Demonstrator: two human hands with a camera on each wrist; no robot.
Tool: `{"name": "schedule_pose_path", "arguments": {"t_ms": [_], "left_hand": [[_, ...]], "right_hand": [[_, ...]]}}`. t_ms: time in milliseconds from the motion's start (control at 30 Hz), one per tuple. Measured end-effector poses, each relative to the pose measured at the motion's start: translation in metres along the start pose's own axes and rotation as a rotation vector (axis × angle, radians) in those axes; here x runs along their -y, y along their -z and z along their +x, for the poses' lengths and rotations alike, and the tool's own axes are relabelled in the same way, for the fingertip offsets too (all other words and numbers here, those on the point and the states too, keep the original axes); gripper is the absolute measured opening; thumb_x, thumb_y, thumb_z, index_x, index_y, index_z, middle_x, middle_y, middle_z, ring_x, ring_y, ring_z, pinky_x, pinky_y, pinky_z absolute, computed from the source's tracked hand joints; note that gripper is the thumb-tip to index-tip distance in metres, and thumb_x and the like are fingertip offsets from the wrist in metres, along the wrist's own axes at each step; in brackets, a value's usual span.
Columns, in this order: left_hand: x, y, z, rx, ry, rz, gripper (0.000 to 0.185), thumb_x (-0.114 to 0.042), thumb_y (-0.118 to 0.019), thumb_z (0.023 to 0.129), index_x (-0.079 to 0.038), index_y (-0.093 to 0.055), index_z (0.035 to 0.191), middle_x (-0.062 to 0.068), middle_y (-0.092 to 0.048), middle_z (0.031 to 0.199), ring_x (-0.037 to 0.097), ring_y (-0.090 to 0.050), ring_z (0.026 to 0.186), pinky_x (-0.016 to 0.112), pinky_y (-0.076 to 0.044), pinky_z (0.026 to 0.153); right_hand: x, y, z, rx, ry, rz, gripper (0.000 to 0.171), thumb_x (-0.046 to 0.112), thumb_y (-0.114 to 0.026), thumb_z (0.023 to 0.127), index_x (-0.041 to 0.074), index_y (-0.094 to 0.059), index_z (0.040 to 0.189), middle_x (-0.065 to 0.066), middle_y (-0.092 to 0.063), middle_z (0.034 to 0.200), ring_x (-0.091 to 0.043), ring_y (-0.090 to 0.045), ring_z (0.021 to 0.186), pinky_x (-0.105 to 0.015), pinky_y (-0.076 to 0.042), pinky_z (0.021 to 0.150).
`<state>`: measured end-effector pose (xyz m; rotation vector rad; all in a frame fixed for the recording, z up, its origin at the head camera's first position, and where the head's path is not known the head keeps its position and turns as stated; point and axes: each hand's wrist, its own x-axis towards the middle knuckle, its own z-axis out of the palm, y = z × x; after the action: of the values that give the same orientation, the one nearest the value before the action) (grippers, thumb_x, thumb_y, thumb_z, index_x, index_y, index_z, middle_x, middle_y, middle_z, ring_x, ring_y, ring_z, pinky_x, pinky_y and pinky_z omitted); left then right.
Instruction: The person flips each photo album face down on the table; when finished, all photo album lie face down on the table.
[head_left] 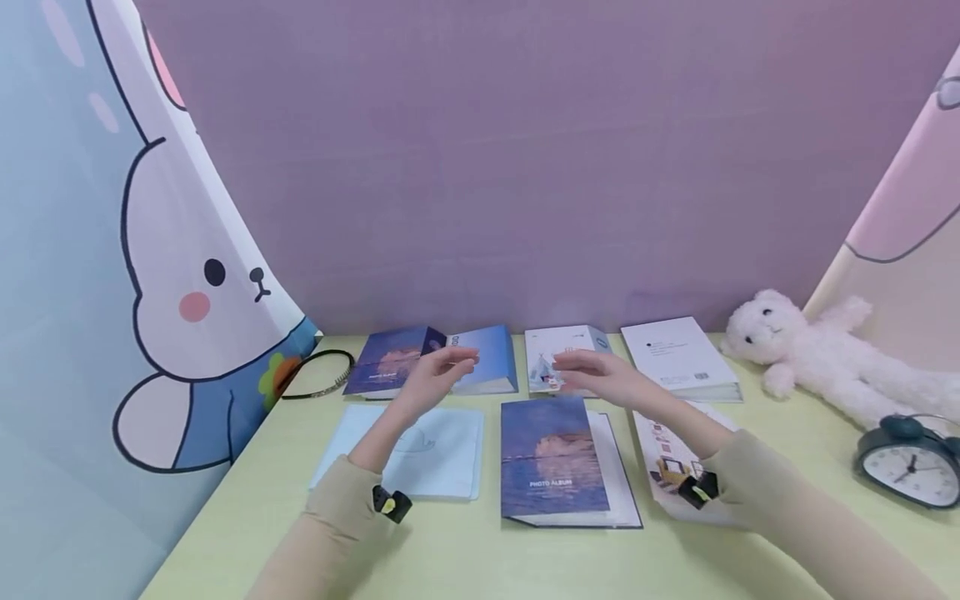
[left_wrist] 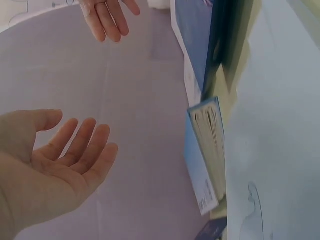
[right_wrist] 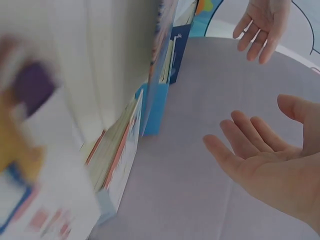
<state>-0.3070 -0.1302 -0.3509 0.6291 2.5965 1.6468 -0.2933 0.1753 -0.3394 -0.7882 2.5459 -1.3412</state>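
Both hands hover empty above the pale green table (head_left: 465, 550), palms turned toward each other. My left hand (head_left: 442, 372) has relaxed, nearly straight fingers and floats over a light blue album (head_left: 491, 354); the left wrist view shows its open palm (left_wrist: 65, 165). My right hand (head_left: 600, 375) hangs over a white album (head_left: 558, 343), fingers stretched out, and its open palm (right_wrist: 265, 160) shows in the right wrist view. Just in front of the hands lies a blue album lettered PHOTO ALBUM (head_left: 553, 462). Neither hand touches anything.
More albums lie about: a dark blue one (head_left: 386, 358), a pale blue one (head_left: 442, 454), a white one (head_left: 678, 354) and a picture-covered one (head_left: 663, 462). A black headband (head_left: 318, 375) lies at the left, a white plush toy (head_left: 810, 358) and a dark alarm clock (head_left: 907, 471) at the right.
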Motion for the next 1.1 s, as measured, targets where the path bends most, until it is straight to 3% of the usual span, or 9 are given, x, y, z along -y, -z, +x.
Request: {"name": "schedule_pose_path", "arguments": {"t_ms": [367,600,767,1000,1100], "left_hand": [[-0.02,-0.033,0.006,0.091,-0.102,0.038,0.038,-0.03,-0.051,0.098,-0.01,-0.055,0.129,0.006,-0.06,0.125,0.022,-0.058,0.112,0.041,-0.048,0.095],[-0.028,-0.059,0.014,0.16,-0.132,-0.003,0.036,-0.03,-0.051,0.097,-0.011,-0.057,0.127,0.006,-0.061,0.124,0.022,-0.059,0.109,0.041,-0.05,0.093],[-0.029,-0.085,0.02,0.171,-0.155,-0.003,0.033,-0.027,-0.052,0.097,-0.012,-0.058,0.126,0.008,-0.064,0.118,0.025,-0.062,0.103,0.037,-0.053,0.085],[-0.031,-0.118,0.024,0.186,-0.115,-0.031,0.033,-0.031,-0.052,0.097,-0.014,-0.058,0.125,0.005,-0.064,0.117,0.018,-0.061,0.106,0.027,-0.051,0.087],[-0.035,-0.133,0.024,0.21,-0.108,-0.053,0.034,-0.031,-0.052,0.097,-0.014,-0.058,0.125,0.003,-0.064,0.118,0.013,-0.062,0.103,0.023,-0.051,0.086]], "right_hand": [[-0.018,0.017,-0.054,-0.055,-0.074,-0.076,0.048,0.033,-0.05,0.097,0.004,-0.047,0.136,-0.017,-0.051,0.136,-0.036,-0.047,0.125,-0.049,-0.042,0.101],[-0.032,0.024,-0.081,-0.077,-0.115,-0.119,0.046,0.031,-0.051,0.097,0.003,-0.05,0.133,-0.017,-0.054,0.133,-0.035,-0.05,0.123,-0.035,-0.048,0.096],[-0.043,0.028,-0.095,-0.065,-0.166,-0.14,0.047,0.032,-0.054,0.095,0.004,-0.051,0.133,-0.017,-0.053,0.134,-0.036,-0.051,0.121,-0.036,-0.046,0.094],[-0.056,0.032,-0.108,-0.026,-0.2,-0.112,0.049,0.03,-0.056,0.094,0.001,-0.049,0.133,-0.019,-0.054,0.133,-0.039,-0.048,0.123,-0.022,-0.047,0.089],[-0.06,0.032,-0.112,-0.008,-0.217,-0.127,0.051,0.03,-0.057,0.093,0.001,-0.048,0.134,-0.02,-0.053,0.133,-0.039,-0.047,0.124,-0.026,-0.048,0.092]]}}
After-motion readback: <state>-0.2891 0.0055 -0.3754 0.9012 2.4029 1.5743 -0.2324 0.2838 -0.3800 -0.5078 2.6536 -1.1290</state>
